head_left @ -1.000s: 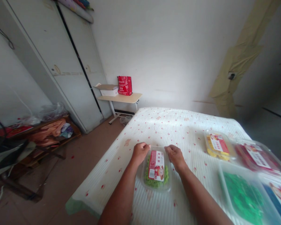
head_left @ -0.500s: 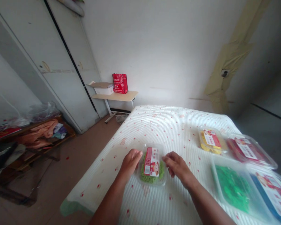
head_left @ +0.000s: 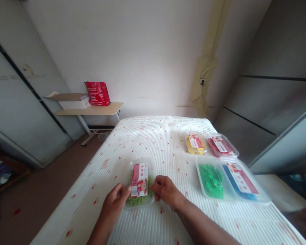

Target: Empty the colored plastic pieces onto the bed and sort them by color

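Observation:
A clear plastic box (head_left: 139,182) with light green crinkled contents lies on the spotted cloth in front of me. Its lid carries a red and white label (head_left: 140,180) with a barcode. On the left side of the box, my left hand (head_left: 115,199) grips the edge, thumb against the lid and other fingers curled down beside it. At the opposite side, my right hand (head_left: 165,191) is closed, its thumb and fingertips pinched at the lid's right edge. The fingertips' exact hold there is partly hidden.
To the right stand clear boxes with yellow (head_left: 196,143) and dark red (head_left: 221,144) contents. Nearer is a larger two-part container with green (head_left: 211,180) and blue (head_left: 241,180) contents. A side table (head_left: 102,109) by the wall bears a red bag (head_left: 97,93) and a white box (head_left: 74,103).
The view has turned right, shifting everything leftward. My left hand has moved lower along the box's side, and my right hand has closed in on its right edge.

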`<state>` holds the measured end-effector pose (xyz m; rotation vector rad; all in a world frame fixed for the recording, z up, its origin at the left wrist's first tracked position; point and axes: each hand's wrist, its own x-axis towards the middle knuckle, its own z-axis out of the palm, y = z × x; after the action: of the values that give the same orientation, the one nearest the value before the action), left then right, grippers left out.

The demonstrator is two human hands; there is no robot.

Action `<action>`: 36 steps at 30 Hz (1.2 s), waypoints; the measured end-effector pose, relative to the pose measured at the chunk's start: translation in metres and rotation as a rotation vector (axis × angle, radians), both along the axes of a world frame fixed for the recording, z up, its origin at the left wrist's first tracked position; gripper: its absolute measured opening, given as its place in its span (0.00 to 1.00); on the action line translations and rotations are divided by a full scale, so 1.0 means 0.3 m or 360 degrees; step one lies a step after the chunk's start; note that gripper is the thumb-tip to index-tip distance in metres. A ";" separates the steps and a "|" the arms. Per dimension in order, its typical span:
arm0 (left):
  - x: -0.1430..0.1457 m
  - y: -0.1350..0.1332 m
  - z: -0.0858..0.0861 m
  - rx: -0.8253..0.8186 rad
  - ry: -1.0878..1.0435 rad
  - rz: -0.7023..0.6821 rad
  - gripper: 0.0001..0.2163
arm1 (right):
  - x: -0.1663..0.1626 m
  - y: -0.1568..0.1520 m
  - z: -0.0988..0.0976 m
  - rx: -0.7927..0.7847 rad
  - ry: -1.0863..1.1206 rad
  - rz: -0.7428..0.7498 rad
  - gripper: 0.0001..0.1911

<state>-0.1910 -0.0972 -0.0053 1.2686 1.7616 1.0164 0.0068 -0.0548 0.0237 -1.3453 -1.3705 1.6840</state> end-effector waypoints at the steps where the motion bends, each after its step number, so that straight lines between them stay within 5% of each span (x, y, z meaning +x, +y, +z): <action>1: 0.002 0.000 0.002 -0.0013 0.0020 0.0011 0.21 | -0.002 0.000 0.002 0.0001 0.0003 -0.0004 0.10; 10: 0.049 -0.021 0.082 0.0001 -0.0255 0.0092 0.22 | 0.007 -0.006 0.027 0.0012 -0.0136 -0.0003 0.10; 14: 0.099 0.005 0.094 0.0029 -0.0598 0.0054 0.21 | 0.083 -0.033 0.092 0.0462 -0.0486 0.0071 0.14; 17: 0.166 0.077 0.097 0.0063 -0.0704 0.0024 0.20 | 0.189 -0.054 0.175 0.0820 -0.0627 -0.0074 0.23; 22: 0.304 0.286 0.121 0.0145 -0.0677 0.0029 0.20 | 0.414 -0.071 0.278 0.0906 -0.0665 -0.0332 0.25; 29: 0.473 0.569 0.073 0.0321 -0.0399 0.0008 0.18 | 0.623 -0.085 0.244 0.0854 -0.0857 -0.0469 0.24; 36: 0.548 0.643 0.021 0.0212 -0.0325 -0.0066 0.14 | 0.663 -0.068 0.220 0.0821 -0.0796 -0.0458 0.25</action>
<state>-0.0265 0.0958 0.0009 1.2298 1.5282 1.2112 0.2058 -0.0750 0.0896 -1.5996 -1.6363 0.7521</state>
